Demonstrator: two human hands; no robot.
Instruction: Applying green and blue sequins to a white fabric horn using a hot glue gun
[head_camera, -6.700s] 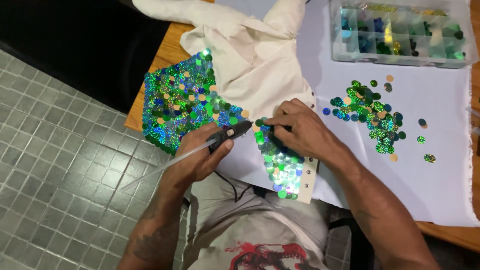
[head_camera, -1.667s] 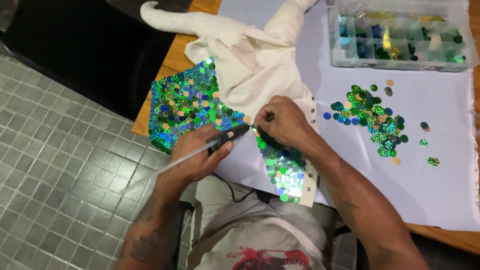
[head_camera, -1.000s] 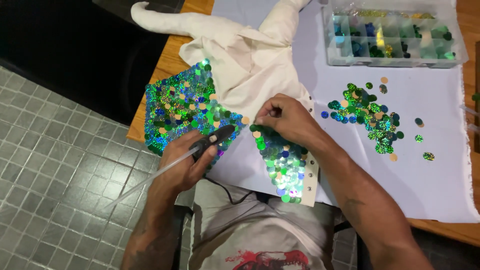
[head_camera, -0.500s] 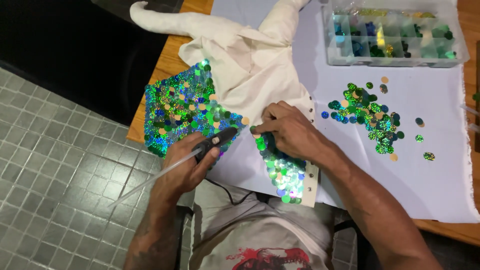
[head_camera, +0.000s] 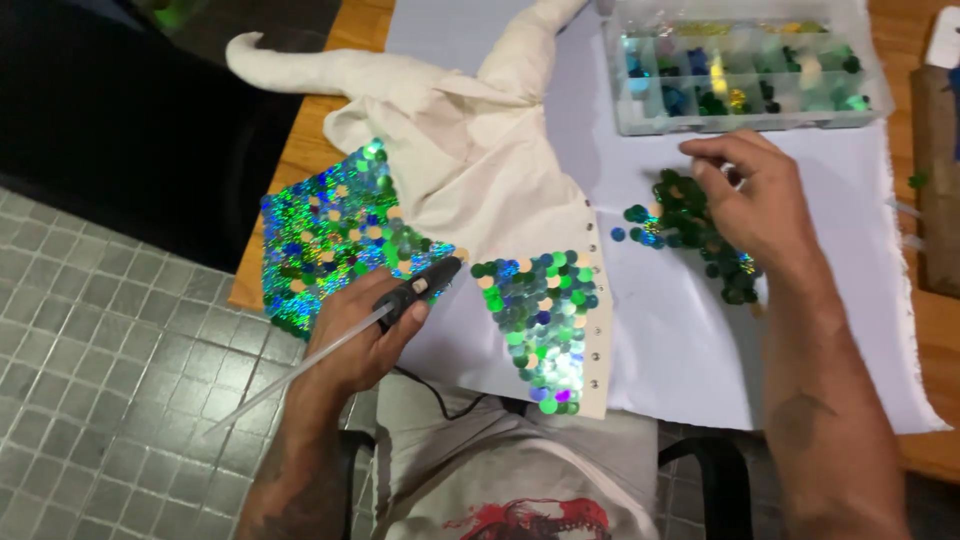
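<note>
The left hand (head_camera: 360, 335) is closed around a black glue gun (head_camera: 415, 290), with a clear glue stick (head_camera: 290, 375) coming out of its back end toward the tiled floor (head_camera: 110, 380). The tip of the gun points at the cream fabric piece (head_camera: 470, 170), which lies on a white sheet (head_camera: 680, 340) over the wooden table (head_camera: 290, 170). Two parts of this fabric are covered with shiny green and blue sequins: a big patch (head_camera: 325, 235) at the table edge, just left of the gun, and a smaller patch (head_camera: 540, 320) to the right of it, beside a strip with a row of small holes. The right hand (head_camera: 750, 200) is well apart from the left; it hovers over a loose pile of green sequins (head_camera: 695, 225) on the sheet, fingers bent and pinched together, but I cannot tell if a sequin is between them. Behind the pile stands a clear plastic box (head_camera: 740, 65) with many small compartments holding green, blue and yellow pieces. A dark wooden board (head_camera: 935, 180) lies at the right edge. Nothing stands between the hands and the fabric.
</note>
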